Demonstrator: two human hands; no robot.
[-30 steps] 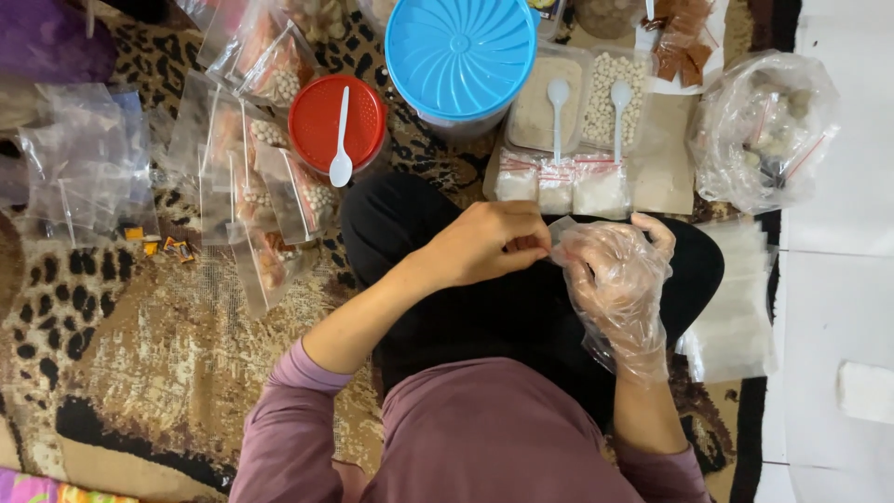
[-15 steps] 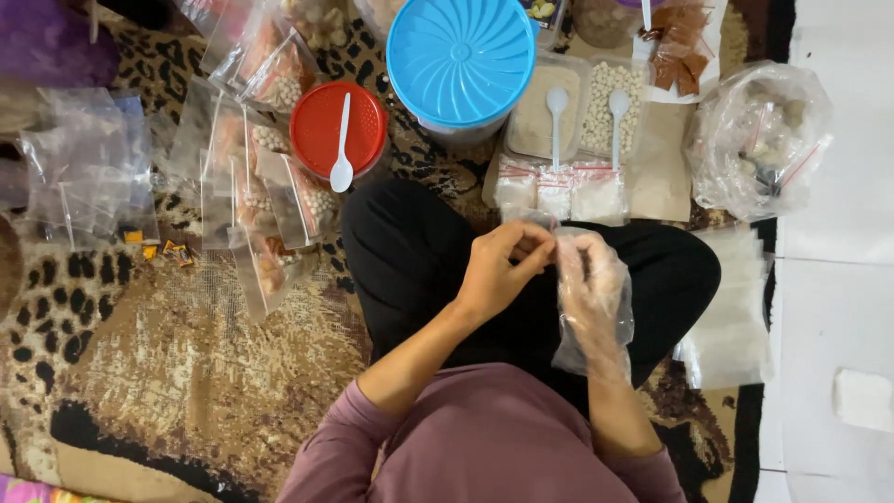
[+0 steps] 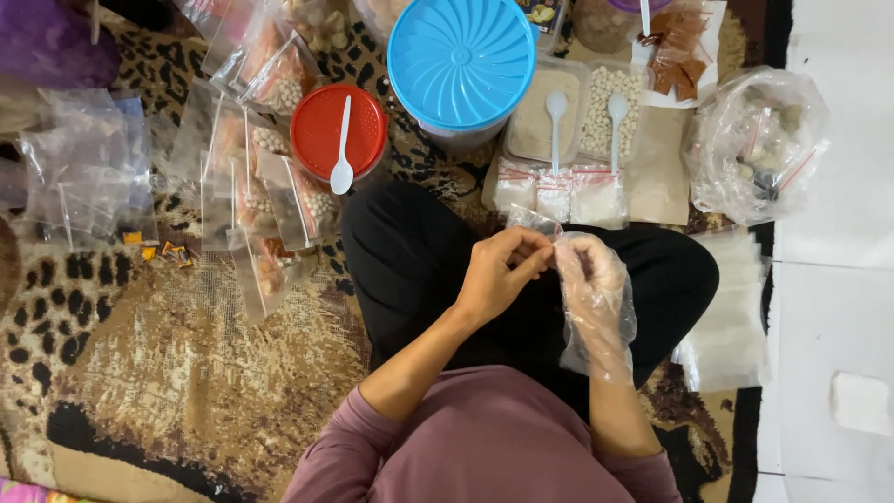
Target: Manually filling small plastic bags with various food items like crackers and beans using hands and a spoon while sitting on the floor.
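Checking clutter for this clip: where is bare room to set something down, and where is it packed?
Free: the carpet left of the person's knee, below the filled bags, and the white floor right of the flat bag stack. Crowded: the strip ahead of the left hand and gloved right hand, with blue lid, red lid, trays.

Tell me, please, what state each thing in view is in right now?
Left hand: bare, pinching the small clear bag.
Right hand: in a loose plastic glove, at the bag.
Blue-lidded container: shut.
Red-lidded jar: shut, white spoon on top.
Two open tubs: filled, spoon in each.
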